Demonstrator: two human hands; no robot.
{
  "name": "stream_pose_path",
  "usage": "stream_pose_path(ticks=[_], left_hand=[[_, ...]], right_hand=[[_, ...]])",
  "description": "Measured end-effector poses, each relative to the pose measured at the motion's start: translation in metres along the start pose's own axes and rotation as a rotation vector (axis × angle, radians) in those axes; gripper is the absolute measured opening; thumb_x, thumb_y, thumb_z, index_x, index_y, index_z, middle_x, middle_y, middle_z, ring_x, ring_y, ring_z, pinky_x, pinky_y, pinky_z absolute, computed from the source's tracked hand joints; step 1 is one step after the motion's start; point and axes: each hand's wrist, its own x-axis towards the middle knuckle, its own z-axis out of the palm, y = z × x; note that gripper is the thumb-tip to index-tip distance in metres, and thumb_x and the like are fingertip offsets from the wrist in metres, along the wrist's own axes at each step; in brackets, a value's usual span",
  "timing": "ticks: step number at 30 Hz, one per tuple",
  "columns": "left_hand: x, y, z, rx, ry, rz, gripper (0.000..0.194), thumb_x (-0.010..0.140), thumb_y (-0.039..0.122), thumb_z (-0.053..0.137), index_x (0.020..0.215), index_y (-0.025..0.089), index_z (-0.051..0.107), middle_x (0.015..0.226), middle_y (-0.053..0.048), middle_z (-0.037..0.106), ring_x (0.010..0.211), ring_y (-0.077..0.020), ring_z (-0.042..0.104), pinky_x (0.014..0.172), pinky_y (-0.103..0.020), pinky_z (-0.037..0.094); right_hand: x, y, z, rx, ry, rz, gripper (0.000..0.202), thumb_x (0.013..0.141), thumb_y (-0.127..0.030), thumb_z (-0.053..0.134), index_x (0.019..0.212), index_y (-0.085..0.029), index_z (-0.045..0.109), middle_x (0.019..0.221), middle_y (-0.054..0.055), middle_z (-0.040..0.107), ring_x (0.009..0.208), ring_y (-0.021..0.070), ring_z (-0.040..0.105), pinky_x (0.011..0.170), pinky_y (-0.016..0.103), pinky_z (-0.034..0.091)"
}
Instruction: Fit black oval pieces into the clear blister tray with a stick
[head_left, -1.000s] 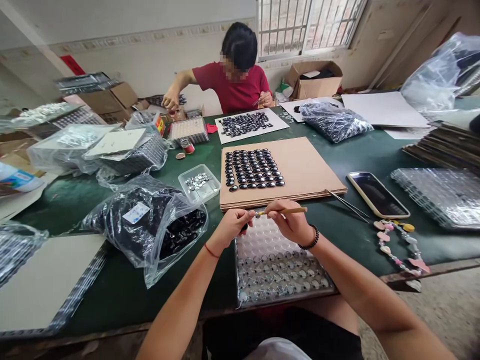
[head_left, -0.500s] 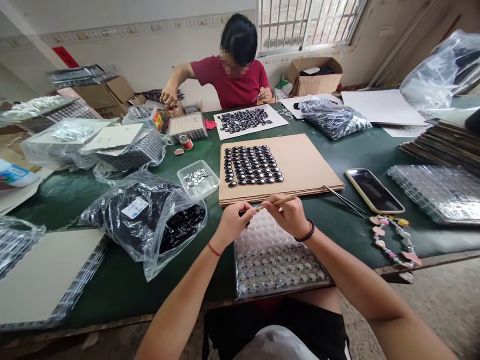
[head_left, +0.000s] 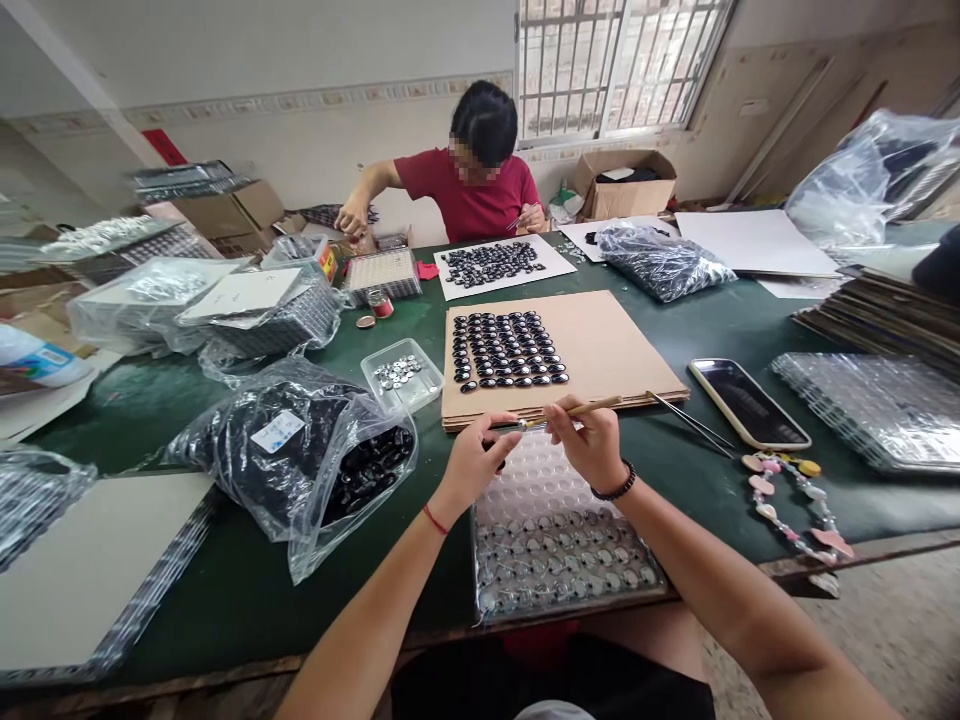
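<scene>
My left hand (head_left: 471,462) is closed, pinching a small black piece (head_left: 490,445) with a shiny silver bit by the fingertips; the fingers hide most of it. A thin brush (head_left: 598,405) with a wooden handle is gripped in my right hand (head_left: 589,440), its tip reaching the piece at the left fingers. Below both hands lies a clear plastic tray (head_left: 574,575) of round pockets, the nearer rows filled with small round pieces. Just beyond, rows of glossy black oval pieces (head_left: 510,345) lie on stacked cardboard (head_left: 615,340).
An opened bag of black pieces (head_left: 247,440) and a clear box (head_left: 405,395) of silver parts stand left. Tweezers (head_left: 694,425), a phone (head_left: 750,403) and a beaded strap (head_left: 759,487) lie right. Opposite, a co-worker (head_left: 480,185) sits behind a white board (head_left: 559,265) of black pieces.
The view has tilted up, so the table things sit lower in the picture. My right hand has shifted slightly rightward with the brush, showing more silver between the hands. Both grips stay closed.
</scene>
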Motion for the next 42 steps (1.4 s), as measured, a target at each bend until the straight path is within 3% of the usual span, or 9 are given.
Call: stream_pose_path(ticks=[9,14,20,24,27,42], left_hand=[[-0.006,-0.001,0.002,0.365,0.089,0.160,0.034,0.080,0.048,0.041,0.079,0.018,0.056,0.055,0.003,0.052,0.048,-0.0096,0.047,0.049,-0.021,0.033],[-0.004,-0.004,0.000,0.262,0.093,0.112,0.031,0.080,0.042,0.042,0.066,0.016,0.053,0.052,0.004,0.049,0.048,-0.0088,0.045,0.048,-0.019,0.034],[-0.003,0.000,-0.006,-0.034,0.188,0.029,0.031,0.075,0.043,0.048,0.069,0.014,0.056,0.053,0.004,0.044,0.043,-0.0064,0.040,0.041,-0.018,0.035],[-0.006,0.003,0.000,-0.104,0.093,0.059,0.041,0.072,0.046,0.055,0.097,0.013,0.062,0.052,0.005,0.042,0.042,-0.0060,0.039,0.040,-0.017,0.034],[-0.009,0.001,0.005,-0.104,0.050,0.106,0.043,0.073,0.046,0.056,0.099,0.013,0.063,0.050,0.004,0.042,0.042,-0.0058,0.038,0.041,-0.018,0.032],[-0.004,-0.005,-0.001,0.152,0.161,0.243,0.039,0.071,0.048,0.057,0.090,0.015,0.068,0.056,-0.001,0.058,0.049,-0.0099,0.048,0.053,-0.021,0.039]], right_hand=[[-0.004,-0.003,0.002,-0.126,-0.142,-0.228,0.021,0.085,-0.027,0.048,0.069,-0.018,0.057,0.058,0.001,0.059,0.052,0.0106,0.053,0.053,0.021,0.038],[-0.004,-0.004,0.001,-0.145,-0.138,-0.266,0.020,0.085,-0.026,0.049,0.069,-0.018,0.058,0.059,0.001,0.060,0.052,0.0108,0.053,0.052,0.021,0.038],[-0.003,-0.001,-0.001,0.002,0.054,-0.053,0.023,0.083,-0.026,0.052,0.062,-0.017,0.055,0.047,-0.002,0.053,0.039,0.0084,0.049,0.043,0.020,0.037],[-0.002,-0.002,0.000,0.287,-0.013,0.106,0.022,0.082,-0.031,0.053,0.067,-0.016,0.055,0.054,-0.001,0.058,0.038,0.0086,0.052,0.037,0.019,0.039],[-0.004,-0.003,0.003,0.382,-0.082,0.119,0.020,0.081,-0.031,0.055,0.067,-0.016,0.055,0.056,0.000,0.059,0.039,0.0099,0.053,0.037,0.020,0.042],[-0.003,-0.002,0.003,0.462,0.012,0.194,0.021,0.082,-0.032,0.053,0.069,-0.016,0.054,0.053,-0.002,0.057,0.037,0.0089,0.051,0.036,0.021,0.040]])
